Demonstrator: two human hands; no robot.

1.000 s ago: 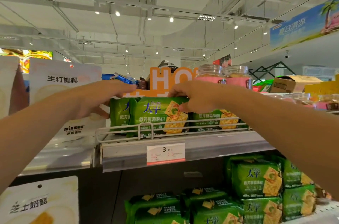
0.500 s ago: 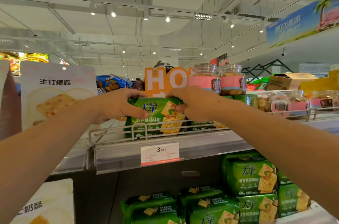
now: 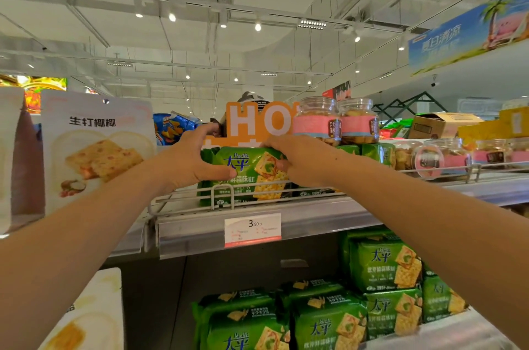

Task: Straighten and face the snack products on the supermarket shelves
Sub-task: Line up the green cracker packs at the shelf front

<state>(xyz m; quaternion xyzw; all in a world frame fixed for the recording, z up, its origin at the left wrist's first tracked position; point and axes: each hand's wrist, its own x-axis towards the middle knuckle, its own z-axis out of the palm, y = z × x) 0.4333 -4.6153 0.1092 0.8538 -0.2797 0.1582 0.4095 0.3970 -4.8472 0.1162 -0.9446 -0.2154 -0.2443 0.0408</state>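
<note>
Both hands, left hand and right hand, grip the green cracker pack (upright) just behind the wire rail; bare shelf left of it.

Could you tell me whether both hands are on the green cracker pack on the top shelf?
Yes, the left hand and right hand grip opposite ends of the green cracker pack.

Green cracker packs with yellow cracker print — pink-banded clear jars — orange sign, white letters

Both bare arms reach up and forward, the left hand and right hand level, fingers curled, thumbs pointing toward each other.
</note>
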